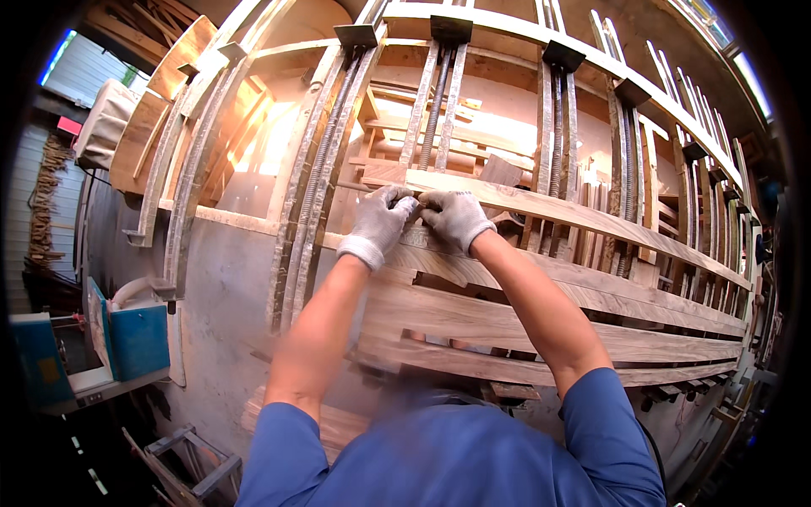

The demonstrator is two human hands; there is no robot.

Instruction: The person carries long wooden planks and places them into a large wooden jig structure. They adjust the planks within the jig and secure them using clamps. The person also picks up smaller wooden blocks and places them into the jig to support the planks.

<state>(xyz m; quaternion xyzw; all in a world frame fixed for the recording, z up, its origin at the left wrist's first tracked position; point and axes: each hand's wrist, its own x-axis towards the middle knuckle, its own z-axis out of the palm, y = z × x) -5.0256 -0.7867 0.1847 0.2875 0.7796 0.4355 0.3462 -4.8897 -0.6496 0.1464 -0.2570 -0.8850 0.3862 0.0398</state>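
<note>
Left hand and right hand close together, far side of the planks

We find both gloved, fingers curled in beside the left end of the far plank, which runs off to the right. Fingertips are hidden; we cannot tell whether either grip is clamped on anything. They probably meet so both can work one small spot. Nearer planks lie alongside, gaps between. Long screws run crosswise, likely so pressure can reach the plank edges.
</note>
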